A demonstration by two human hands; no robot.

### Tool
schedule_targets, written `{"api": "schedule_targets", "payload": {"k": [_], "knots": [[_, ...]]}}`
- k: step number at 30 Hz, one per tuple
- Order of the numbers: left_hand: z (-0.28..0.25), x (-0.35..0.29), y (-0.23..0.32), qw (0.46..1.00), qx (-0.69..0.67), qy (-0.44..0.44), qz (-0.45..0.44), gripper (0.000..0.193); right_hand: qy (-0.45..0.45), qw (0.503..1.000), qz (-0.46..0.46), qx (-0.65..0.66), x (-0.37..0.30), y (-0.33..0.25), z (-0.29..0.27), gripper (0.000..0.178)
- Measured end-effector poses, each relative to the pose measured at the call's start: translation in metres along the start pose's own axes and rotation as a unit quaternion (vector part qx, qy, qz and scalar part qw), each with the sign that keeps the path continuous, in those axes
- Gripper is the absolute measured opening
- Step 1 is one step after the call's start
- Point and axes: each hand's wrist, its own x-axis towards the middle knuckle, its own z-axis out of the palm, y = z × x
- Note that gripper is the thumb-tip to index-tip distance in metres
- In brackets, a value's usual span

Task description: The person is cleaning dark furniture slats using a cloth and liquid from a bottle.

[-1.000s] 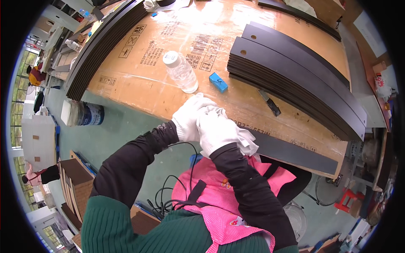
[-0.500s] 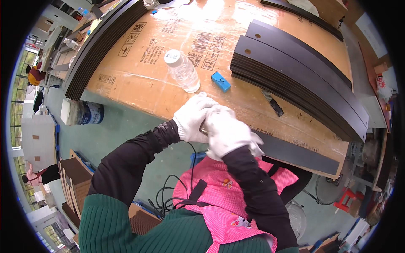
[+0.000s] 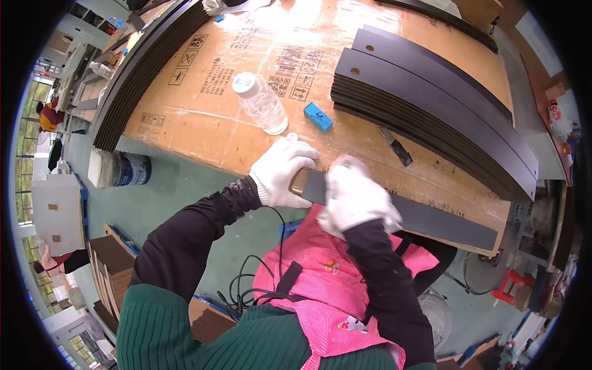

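A long dark grey strip lies along the near edge of the cardboard-covered table. My left hand, in a white knit glove, grips the strip's left end, where a small brass-coloured piece shows beside the thumb. Over the strip, just right of that end, is my gloved right hand; motion smears its fingers, and whatever may be under them is hidden. Beyond my hands stand a clear plastic bottle with a white cap and a small blue block. A black-handled knife or scraper lies to their right.
Stacked dark panels with round holes fill the table's right side. More dark strips are piled along its left edge. A bucket stands on the floor at left, with loose black cables nearer me. A red stool is at right.
My right hand has moved right, away from my left hand, and now rests over the strip, uncovering its left end. My left hand has hardly moved. The view has shifted slightly.
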Motion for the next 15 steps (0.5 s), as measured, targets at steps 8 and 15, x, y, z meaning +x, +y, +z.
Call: {"api": "schedule_targets", "payload": {"k": [8,15], "knots": [[0.002,0.006,0.001,1.0,0.021,-0.002,0.004,0.071,0.177,0.982,-0.056,-0.023,-0.006,-0.034,0.017,0.026],[-0.004,-0.001,0.003,1.0,0.015,-0.003,-0.002,0.077,0.053,0.995,-0.084,-0.007,-0.054,0.025,-0.001,0.05]]}}
